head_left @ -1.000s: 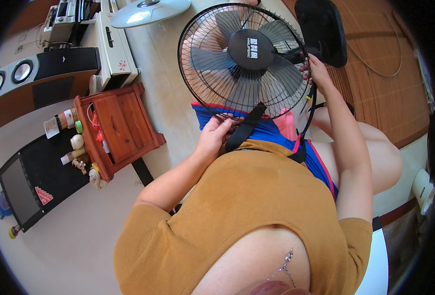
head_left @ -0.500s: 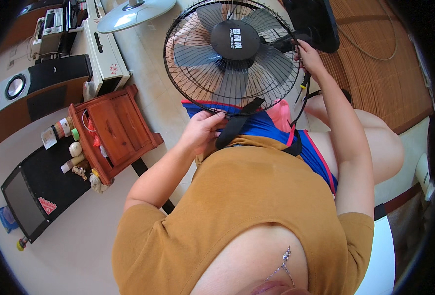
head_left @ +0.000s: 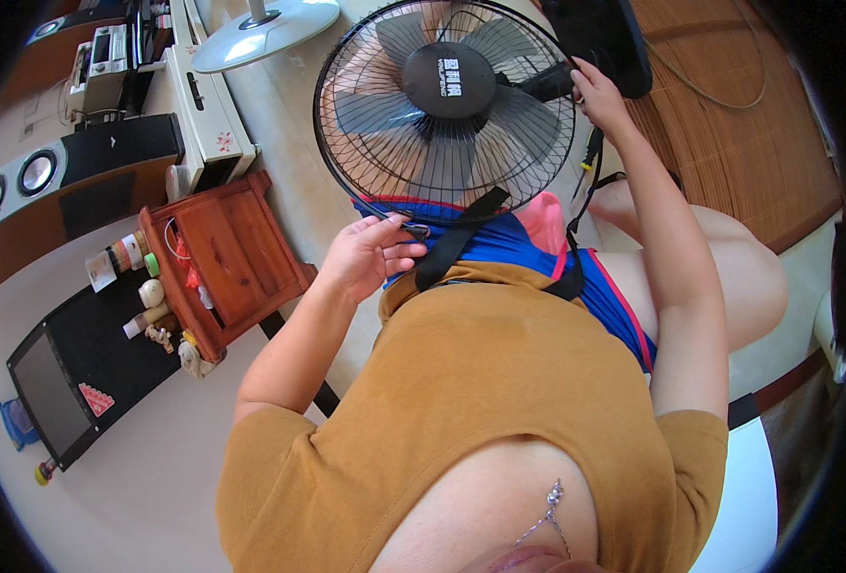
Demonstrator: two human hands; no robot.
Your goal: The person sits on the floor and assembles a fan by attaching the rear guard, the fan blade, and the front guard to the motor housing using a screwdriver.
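Note:
A black fan lies across in front of my lap, its round wire guard over grey see-through blades. At the guard's lower left rim is a small dark clip. My left hand, palm turned up, pinches at this clip with its fingertips. Higher up, the fingers of my right hand are closed round the guard's right edge. A black strap hangs over the blue cloth on my lap, below the guard.
A white fan base stands beyond on the tiled floor. Left are a reddish wooden cabinet with bottles beside it and a speaker. A bamboo mat lies right, with a black base near it. A black cord hangs under my right hand.
My left hand has shifted slightly left and turned, showing more palm and leaving the clip in sight. The fan has moved slightly left with my right hand still on its rim.

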